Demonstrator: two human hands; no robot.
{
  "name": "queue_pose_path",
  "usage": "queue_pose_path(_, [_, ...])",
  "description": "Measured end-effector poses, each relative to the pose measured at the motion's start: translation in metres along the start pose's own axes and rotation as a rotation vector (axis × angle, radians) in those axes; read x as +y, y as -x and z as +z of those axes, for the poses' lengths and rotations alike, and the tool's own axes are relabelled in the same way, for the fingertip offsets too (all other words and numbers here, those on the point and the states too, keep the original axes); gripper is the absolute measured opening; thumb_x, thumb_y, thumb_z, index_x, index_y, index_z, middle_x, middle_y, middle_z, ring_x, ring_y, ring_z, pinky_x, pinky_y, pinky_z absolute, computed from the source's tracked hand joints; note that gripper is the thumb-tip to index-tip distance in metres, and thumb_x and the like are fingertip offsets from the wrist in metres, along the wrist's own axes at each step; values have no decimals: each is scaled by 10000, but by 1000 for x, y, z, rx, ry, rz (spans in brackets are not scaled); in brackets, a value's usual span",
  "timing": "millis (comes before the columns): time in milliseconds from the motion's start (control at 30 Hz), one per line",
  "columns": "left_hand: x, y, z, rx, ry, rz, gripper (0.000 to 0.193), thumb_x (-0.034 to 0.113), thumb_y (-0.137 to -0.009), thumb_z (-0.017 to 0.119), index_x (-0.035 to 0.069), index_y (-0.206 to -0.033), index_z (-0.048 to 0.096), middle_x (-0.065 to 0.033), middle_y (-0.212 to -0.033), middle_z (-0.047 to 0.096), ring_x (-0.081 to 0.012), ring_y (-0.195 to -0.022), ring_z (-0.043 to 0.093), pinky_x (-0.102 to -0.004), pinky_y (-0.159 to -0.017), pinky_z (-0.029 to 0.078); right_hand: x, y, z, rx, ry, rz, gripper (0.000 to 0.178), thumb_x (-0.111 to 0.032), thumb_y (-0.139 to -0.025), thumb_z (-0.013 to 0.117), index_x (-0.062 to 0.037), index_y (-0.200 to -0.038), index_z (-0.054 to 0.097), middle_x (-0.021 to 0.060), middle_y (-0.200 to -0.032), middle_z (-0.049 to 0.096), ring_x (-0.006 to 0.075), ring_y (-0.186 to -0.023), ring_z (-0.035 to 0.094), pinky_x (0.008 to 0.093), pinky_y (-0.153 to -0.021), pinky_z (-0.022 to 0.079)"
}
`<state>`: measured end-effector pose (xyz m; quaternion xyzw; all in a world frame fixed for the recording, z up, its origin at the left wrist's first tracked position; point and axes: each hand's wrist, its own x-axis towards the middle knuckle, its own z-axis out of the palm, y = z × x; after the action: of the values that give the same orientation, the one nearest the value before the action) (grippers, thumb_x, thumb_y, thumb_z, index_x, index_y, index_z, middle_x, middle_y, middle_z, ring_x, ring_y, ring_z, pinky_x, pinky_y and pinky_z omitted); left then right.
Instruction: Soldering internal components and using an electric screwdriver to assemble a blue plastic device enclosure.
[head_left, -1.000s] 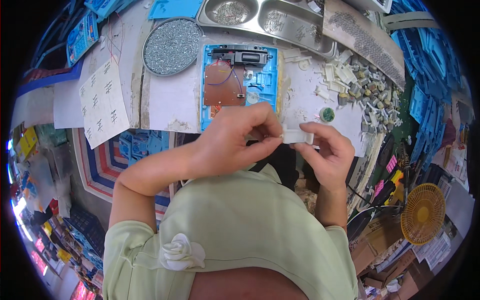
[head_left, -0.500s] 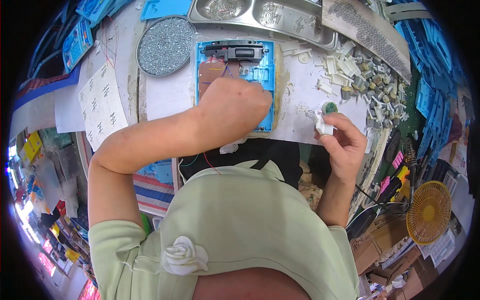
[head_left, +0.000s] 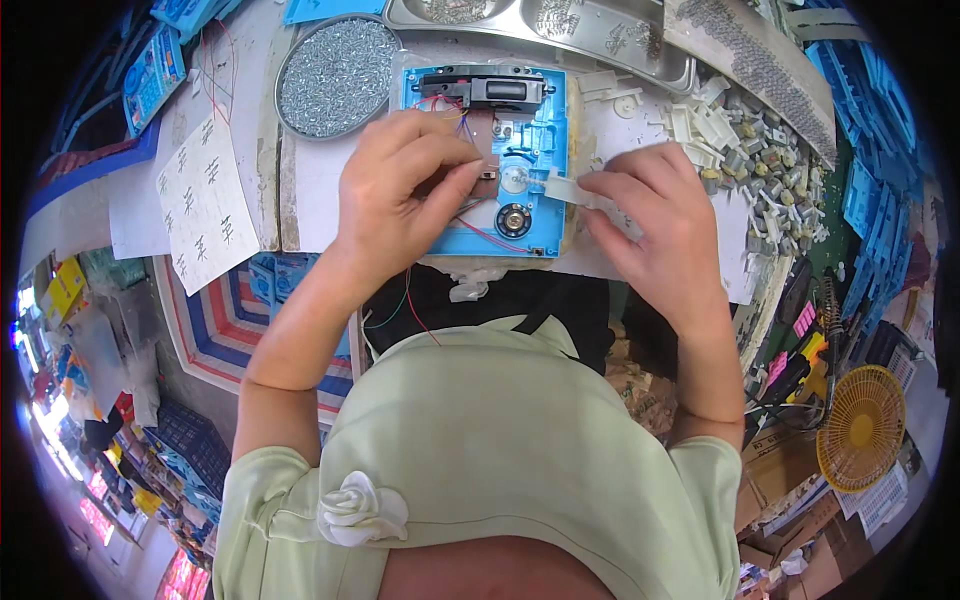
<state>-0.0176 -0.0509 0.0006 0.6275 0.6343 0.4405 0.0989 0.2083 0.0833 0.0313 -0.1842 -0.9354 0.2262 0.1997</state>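
Note:
In front of me lies an open blue plastic case (head_left: 556,130) with a black mechanism (head_left: 495,90) along its far edge, coloured wires and a round speaker (head_left: 514,221) near its front right. My left hand (head_left: 408,190) is over the case's left side, thumb and fingertips pinched together. A tiny metallic bit shows at the fingertips, but what they hold cannot be made out. My right hand (head_left: 655,215) grips a small white plastic part (head_left: 566,188) at the case's right edge. The hand hides some of that part.
A round tray of screws (head_left: 335,85) stands at the far left, near a handwritten sheet (head_left: 205,205). Behind the case is a metal compartment tray (head_left: 590,35) with springs. White parts and small motors (head_left: 765,175) heap on the right, beside stacked blue shells (head_left: 880,200).
My left hand has drawn back left from over the case, uncovering the speaker. My right hand has brought the white part leftward and up to the case's right edge.

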Motion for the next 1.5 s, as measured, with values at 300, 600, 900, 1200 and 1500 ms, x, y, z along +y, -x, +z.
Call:
queue_pose_path(300, [-4,10,15,71,178,-99,134,-14,-794,782,55,-858,686,-63,-833,661,-216,-750,609,-334,-688,464,11,-32,8,-154,-41,-139,227,-63,-692,796,-67,-906,719,47,-898,646,274,-893,592,386,-734,530])
queue_pose_path(600, [-8,10,14,51,152,0,166,35,-741,807,85,-833,678,-28,-795,642,-223,-734,599,-349,-734,433,35,-18,28,-58,-257,-197,298,-57,-697,826,-63,-973,714,75,-924,664,297,-878,597,390,-741,515])
queue_pose_path(900, [-10,9,14,31,119,64,172,39,-722,813,93,-806,673,-22,-783,639,-227,-749,611,-356,-725,443,11,-25,33,-95,-114,-154,253,-36,-686,798,-53,-919,701,65,-903,641,295,-923,592,386,-779,521])
queue_pose_path(1200, [-7,12,10,-2,152,89,190,26,-705,815,83,-842,697,-42,-816,653,-243,-742,617,-369,-705,454,16,8,13,78,-77,76,193,-26,-754,782,-43,-944,754,87,-949,684,306,-950,607,399,-849,497])
queue_pose_path(1500, [1,11,5,-37,133,118,181,-3,-699,788,55,-845,697,-63,-805,640,-232,-702,585,-361,-684,429,72,-6,10,115,427,293,144,-152,-826,747,-86,-953,768,64,-893,720,294,-869,641,423,-815,469])
